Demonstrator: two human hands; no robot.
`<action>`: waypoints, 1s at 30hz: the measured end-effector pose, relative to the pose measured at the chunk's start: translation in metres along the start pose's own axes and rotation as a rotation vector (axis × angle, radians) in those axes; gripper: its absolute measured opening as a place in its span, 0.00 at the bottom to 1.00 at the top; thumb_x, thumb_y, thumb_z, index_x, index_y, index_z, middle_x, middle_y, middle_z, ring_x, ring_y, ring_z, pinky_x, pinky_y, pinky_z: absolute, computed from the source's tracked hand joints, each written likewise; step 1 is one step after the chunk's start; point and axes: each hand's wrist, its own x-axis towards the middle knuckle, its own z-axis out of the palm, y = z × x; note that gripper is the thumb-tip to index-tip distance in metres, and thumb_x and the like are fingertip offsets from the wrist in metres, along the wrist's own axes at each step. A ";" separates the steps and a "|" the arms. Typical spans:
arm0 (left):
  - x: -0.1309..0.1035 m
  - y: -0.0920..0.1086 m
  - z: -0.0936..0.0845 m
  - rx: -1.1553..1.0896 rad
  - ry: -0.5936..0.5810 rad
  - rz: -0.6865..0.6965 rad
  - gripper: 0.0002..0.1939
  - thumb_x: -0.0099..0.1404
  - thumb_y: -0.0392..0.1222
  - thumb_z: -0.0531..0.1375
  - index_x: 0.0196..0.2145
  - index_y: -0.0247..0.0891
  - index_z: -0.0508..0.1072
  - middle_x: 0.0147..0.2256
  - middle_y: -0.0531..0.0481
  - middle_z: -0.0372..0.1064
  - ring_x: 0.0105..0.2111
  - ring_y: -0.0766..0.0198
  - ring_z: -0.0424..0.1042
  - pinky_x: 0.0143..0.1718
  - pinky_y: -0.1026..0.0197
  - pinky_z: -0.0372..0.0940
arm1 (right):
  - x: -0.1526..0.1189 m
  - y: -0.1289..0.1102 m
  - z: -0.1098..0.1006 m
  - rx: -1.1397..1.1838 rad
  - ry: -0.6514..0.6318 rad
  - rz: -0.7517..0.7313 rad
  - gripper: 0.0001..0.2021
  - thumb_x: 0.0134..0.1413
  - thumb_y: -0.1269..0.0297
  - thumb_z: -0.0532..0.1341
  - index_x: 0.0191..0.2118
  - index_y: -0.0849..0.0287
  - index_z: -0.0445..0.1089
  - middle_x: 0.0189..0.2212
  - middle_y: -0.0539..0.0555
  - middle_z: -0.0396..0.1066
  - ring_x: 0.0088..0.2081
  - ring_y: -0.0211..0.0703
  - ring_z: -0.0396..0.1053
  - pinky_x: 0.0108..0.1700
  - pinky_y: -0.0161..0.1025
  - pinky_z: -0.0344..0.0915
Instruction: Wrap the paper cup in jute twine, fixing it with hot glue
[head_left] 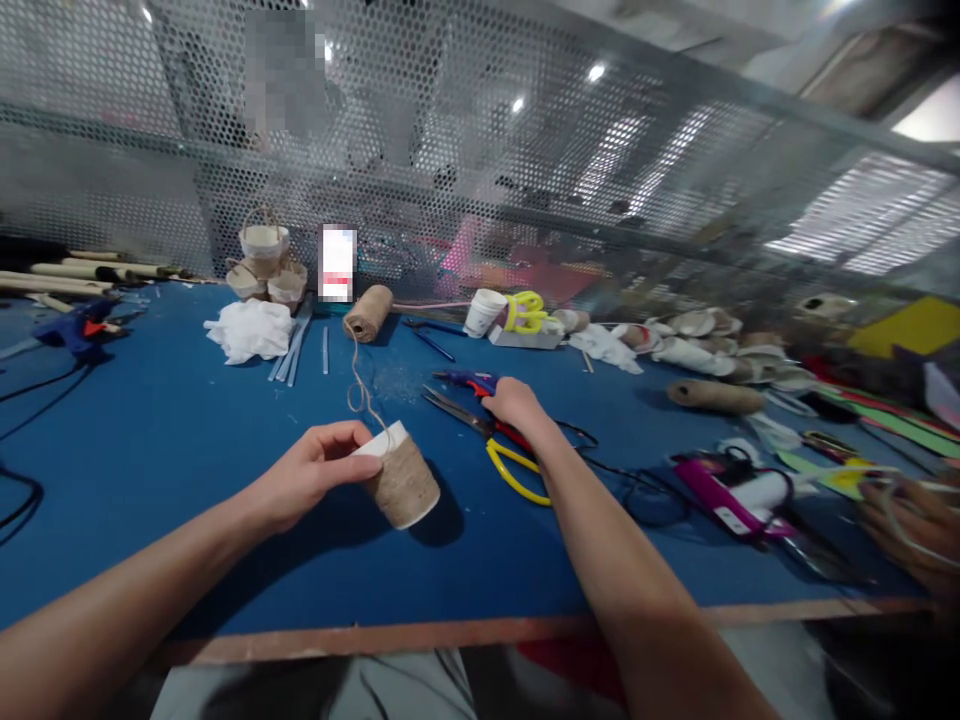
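Observation:
My left hand [319, 468] grips a paper cup [409, 485] at its bare white end, thumb on the near side. Brown twine is wound round most of the cup, which tilts over the table. From the white part a loose strand runs up to the twine spool [368, 313], lying on its side. My right hand [519, 405] is closed around the rear of a blue glue gun [474, 381] that points left; its fingers are partly hidden. Large scissors with yellow and red handles [514, 472] lie slightly open beneath and beside my right hand.
Glue sticks [292, 350] and a crumpled white cloth [251, 331] lie left of the spool. Behind are small twine baskets [264, 250], pliers [431, 336] and a white cup [484, 312]. Black cords and a purple device [731, 495] lie right, near another person's hand [911, 525].

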 end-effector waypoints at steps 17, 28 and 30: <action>0.009 0.004 -0.013 0.121 0.172 0.125 0.11 0.50 0.42 0.63 0.21 0.33 0.66 0.22 0.55 0.63 0.26 0.69 0.61 0.32 0.64 0.56 | -0.104 -0.015 -0.013 0.868 -0.532 -0.439 0.09 0.43 0.67 0.63 0.34 0.63 0.68 0.28 0.51 0.71 0.18 0.30 0.60 0.22 0.32 0.61; 0.010 0.001 -0.014 0.172 0.172 0.107 0.09 0.53 0.41 0.62 0.23 0.33 0.67 0.24 0.53 0.66 0.28 0.68 0.64 0.34 0.64 0.58 | -0.126 -0.014 -0.019 0.338 -0.188 -0.728 0.09 0.47 0.59 0.60 0.23 0.56 0.70 0.11 0.45 0.62 0.16 0.38 0.62 0.22 0.37 0.65; 0.010 0.001 -0.014 0.183 0.173 0.115 0.09 0.54 0.42 0.61 0.23 0.33 0.67 0.24 0.53 0.66 0.27 0.68 0.64 0.34 0.63 0.59 | -0.129 -0.015 -0.019 0.305 -0.132 -0.799 0.09 0.48 0.60 0.59 0.21 0.54 0.70 0.12 0.46 0.65 0.17 0.40 0.64 0.24 0.38 0.67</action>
